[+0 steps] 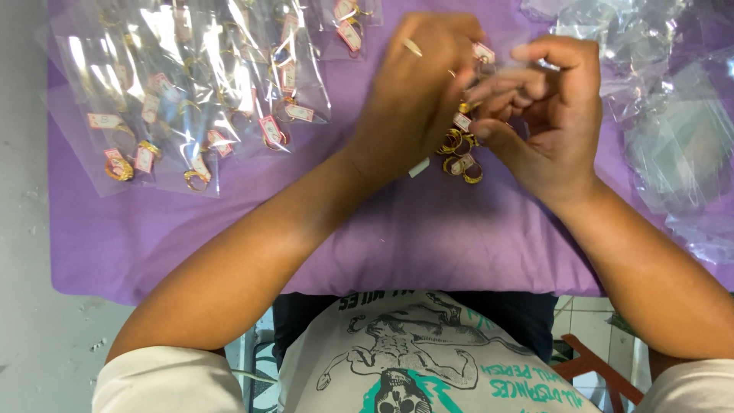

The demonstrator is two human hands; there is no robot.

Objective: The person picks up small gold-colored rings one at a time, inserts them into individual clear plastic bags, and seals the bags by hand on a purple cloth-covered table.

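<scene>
My left hand (pixel 417 92) and my right hand (pixel 547 115) are raised close together over a purple cloth (pixel 428 237). Their fingers are curled around something small between them, which looks like a clear plastic bag (pixel 497 65) with a small tag; the left hand blurs and partly hides it. Just below the hands, a little heap of gold rings with pink tags (pixel 459 149) lies on the cloth.
At the upper left lies a spread of clear bags with tagged gold rings (pixel 191 99). A pile of empty clear bags (pixel 665 99) covers the right side. The cloth's near edge runs across at my lap, with grey floor to the left.
</scene>
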